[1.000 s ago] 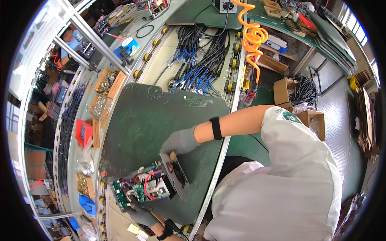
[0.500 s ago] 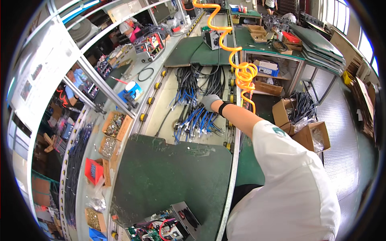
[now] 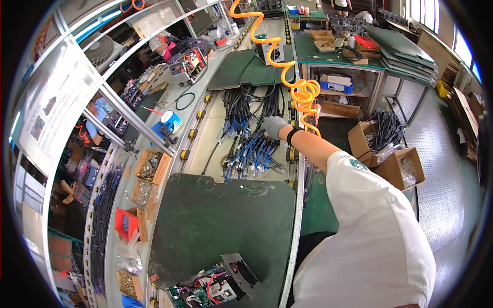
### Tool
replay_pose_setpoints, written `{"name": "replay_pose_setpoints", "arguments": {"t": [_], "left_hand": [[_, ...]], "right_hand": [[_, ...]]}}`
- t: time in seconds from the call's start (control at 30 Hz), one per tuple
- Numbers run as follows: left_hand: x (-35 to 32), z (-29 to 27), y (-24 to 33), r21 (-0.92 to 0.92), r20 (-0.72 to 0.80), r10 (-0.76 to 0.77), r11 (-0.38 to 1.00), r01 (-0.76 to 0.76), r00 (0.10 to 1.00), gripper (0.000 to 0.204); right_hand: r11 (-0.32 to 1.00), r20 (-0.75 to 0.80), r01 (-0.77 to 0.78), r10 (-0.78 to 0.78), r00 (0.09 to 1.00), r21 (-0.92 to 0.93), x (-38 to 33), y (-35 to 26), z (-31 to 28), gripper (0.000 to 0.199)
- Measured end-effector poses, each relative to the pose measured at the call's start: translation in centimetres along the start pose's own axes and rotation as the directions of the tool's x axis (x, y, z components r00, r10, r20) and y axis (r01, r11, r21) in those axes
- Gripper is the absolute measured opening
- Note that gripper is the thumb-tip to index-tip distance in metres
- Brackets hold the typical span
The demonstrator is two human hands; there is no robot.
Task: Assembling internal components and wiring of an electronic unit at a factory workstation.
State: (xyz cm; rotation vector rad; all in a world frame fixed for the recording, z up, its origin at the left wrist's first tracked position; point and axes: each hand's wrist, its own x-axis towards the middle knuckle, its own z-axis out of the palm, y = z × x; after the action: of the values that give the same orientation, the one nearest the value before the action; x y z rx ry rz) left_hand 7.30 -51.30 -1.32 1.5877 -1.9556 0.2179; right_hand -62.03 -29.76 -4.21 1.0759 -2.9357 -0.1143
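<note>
Right hand point(image 3: 275, 127) now sits moved from unit point(image 3: 220, 288) to cables point(image 3: 257, 153), grip impossible to tell; cables lie lengthwise beyond the board point(image 3: 221, 220), seemingly for easy reach; unit rests on its near end, presumably for support; left hand unseen.

Right hand gone from the open electronics unit to the cables.
A second ago the right hand point(image 3: 275, 127) is at the metal end panel point(image 3: 241, 274) of the open electronics unit point(image 3: 208, 290); now it is up at the black and blue cables point(image 3: 255, 154), its arm stretched forward. Since half a second ago its bent fingers show more clearly. The left hand, at the unit's other end a second ago, is out of view. The head view has tilted up, leaving the unit cut by the lower edge.
</note>
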Motion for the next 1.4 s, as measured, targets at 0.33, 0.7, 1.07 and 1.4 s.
{"name": "replay_pose_setpoints", "arguments": {"t": [0.33, 0.7, 1.07, 1.4], "left_hand": [[0.1, 2.4, 0.3, -0.141, 0.111, -0.09, 0.984, 0.106, 0.99, 0.046], [-0.3, 3.5, 1.6, -0.088, 0.216, -0.156, 0.98, 0.178, 0.964, 0.044], [0.2, 3.9, 3.2, -0.063, 0.295, -0.249, 0.958, 0.279, 0.923, 0.035], [0.0, 4.3, 2.5, -0.092, 0.236, -0.176, 0.975, 0.203, 0.956, 0.036]], "right_hand": [[0.911, -0.469, 0.204, -0.013, 0.883, 0.358, -3.4, -0.2, -5.5, 0.027], [0.811, -0.688, 0.577, -0.366, 0.627, 0.094, -10.7, -5.1, -7.7, 0.031], [0.446, -0.611, 0.697, -0.345, 0.712, 0.561, -18.1, -11.9, -16.4, 0.023], [0.159, -0.215, 0.386, -0.613, 0.76, 0.909, -26.8, -20.7, -22.5, 0.024]]}}
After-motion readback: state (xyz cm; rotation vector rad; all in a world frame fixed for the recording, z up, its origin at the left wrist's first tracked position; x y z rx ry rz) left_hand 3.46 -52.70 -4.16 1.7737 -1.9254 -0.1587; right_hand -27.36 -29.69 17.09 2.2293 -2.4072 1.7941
